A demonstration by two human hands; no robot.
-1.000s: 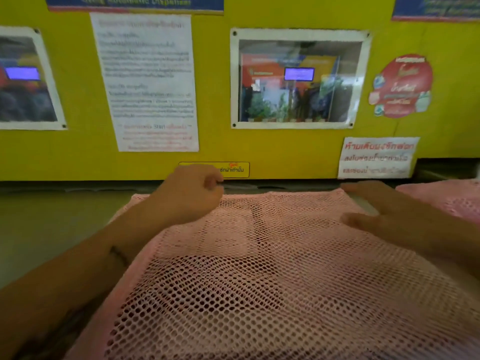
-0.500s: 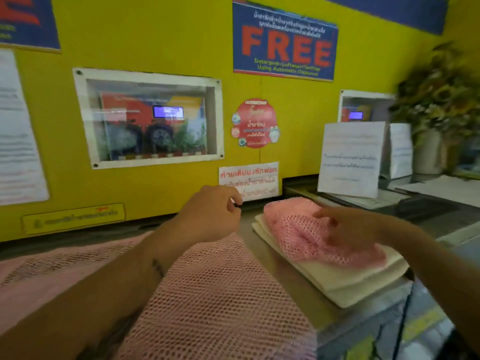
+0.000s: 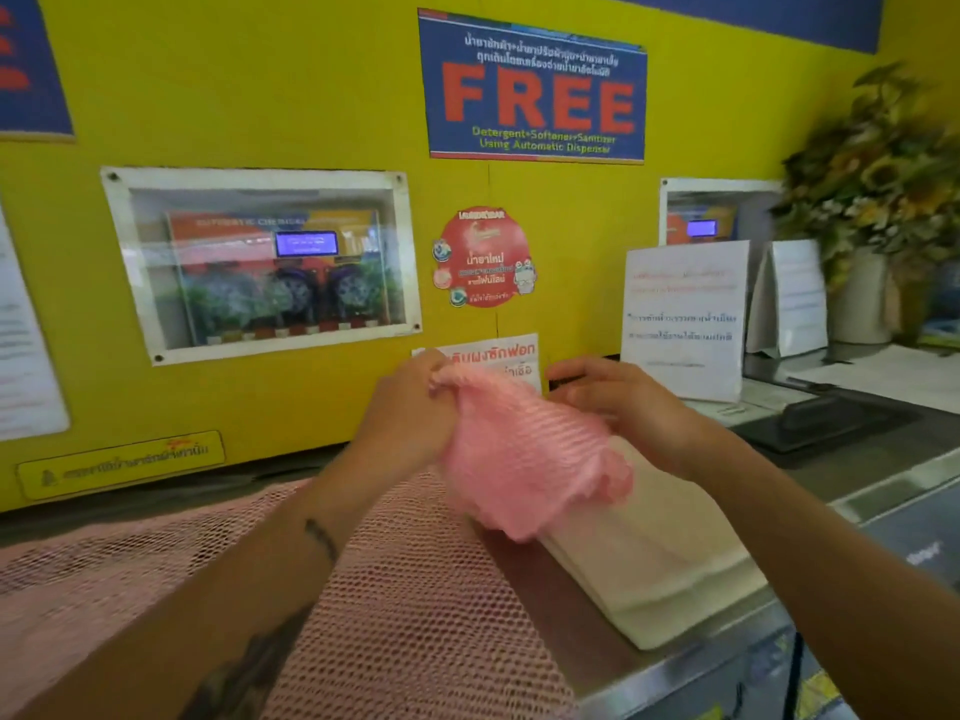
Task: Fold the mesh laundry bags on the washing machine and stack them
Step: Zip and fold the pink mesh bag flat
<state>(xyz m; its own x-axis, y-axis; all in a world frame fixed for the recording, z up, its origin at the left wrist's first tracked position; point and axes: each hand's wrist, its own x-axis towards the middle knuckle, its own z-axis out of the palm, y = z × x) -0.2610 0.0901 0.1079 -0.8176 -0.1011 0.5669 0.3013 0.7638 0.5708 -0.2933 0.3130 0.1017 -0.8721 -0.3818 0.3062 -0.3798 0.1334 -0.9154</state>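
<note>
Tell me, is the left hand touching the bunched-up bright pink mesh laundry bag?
Touching. The head view shows the left hand pinching the top edge of the bunched-up bright pink mesh laundry bag, lifting it above the cream folded stack.

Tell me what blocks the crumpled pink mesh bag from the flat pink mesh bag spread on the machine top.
Nothing visible does. The left hand holds the crumpled pink mesh bag over the cream stack; the flat pink mesh bag lies uncovered alongside.
</note>
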